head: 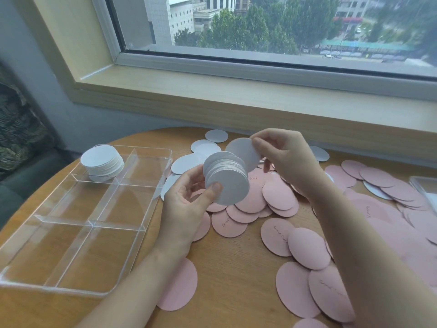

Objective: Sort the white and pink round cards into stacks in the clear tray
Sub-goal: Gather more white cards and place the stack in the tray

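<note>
My left hand [186,204] grips a stack of white round cards [230,183] above the table, thumb on its front face. My right hand [281,157] pinches a single white card [243,152] just behind the top of that stack. The clear tray [151,202] with several compartments lies at the left; its far left compartment holds a stack of white cards [101,162], and the other compartments show only the table through them. Loose pink cards [305,247] cover the table in the middle and right. A few loose white cards [216,135] lie at the back.
The round wooden table [227,263] stands against a wall under a window sill [236,91]. A second clear container [425,188] shows at the right edge among pink cards. A patterned cushion [16,129] sits at the far left.
</note>
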A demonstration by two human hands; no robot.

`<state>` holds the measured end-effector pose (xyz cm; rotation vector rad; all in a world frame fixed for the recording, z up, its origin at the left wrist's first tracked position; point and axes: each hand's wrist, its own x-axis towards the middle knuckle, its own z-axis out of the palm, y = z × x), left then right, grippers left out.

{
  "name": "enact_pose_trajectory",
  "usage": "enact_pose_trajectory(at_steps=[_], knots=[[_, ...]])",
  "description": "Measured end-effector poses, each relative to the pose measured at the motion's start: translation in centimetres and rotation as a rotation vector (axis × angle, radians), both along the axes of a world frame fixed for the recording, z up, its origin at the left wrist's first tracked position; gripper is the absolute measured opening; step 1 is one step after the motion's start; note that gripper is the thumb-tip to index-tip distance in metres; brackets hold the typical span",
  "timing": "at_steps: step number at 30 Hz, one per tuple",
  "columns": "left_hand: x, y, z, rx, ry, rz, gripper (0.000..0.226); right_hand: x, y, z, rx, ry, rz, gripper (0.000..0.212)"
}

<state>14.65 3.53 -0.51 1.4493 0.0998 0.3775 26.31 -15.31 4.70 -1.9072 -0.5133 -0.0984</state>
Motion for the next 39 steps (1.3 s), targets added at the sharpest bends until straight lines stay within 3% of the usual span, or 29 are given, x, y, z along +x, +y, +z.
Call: enact_pose_trajectory(at_steps=[2, 7, 10, 14, 22, 26, 39], knots=[[0.0, -0.1, 0.0, 0.001, -0.012, 0.000, 0.043, -0.7, 0.7, 0.3, 0.135, 0.096, 0.118, 0.016], [0.0, -0.2, 0.2, -0.033, -0.020, 0.018, 0.035, -1.4, 0.9, 0.4, 0.166, 0.220, 0.323, 0.022], [0.0, -0.1, 0.2, -0.033, -0.019, 0.040, 0.033, -1.6, 0.6, 0.6, 0.088, 0.261, 0.466, 0.040], [0.2, 0.0, -0.1, -0.056, -0.011, 0.059, 0.033, -1.6, 1.2, 0.3, -0.083, 0.264, 0.473, 0.068], [0.0, 0.1, -0.5, 0.113, -0.045, 0.042, 0.065, -2.2, 1.3, 0.5, -0.144, 0.276, 0.493, 0.062], [0.1, -0.1, -0.8, 0.210, -0.029, 0.022, 0.057, -2.0, 1.2, 0.3, -0.150, 0.229, 0.505, 0.067], [-0.3, -0.4, -0.5, 0.148, -0.027, -0.040, 0.048, -2.3, 2.1, -0.1, -0.026, 0.208, 0.469, 0.052]])
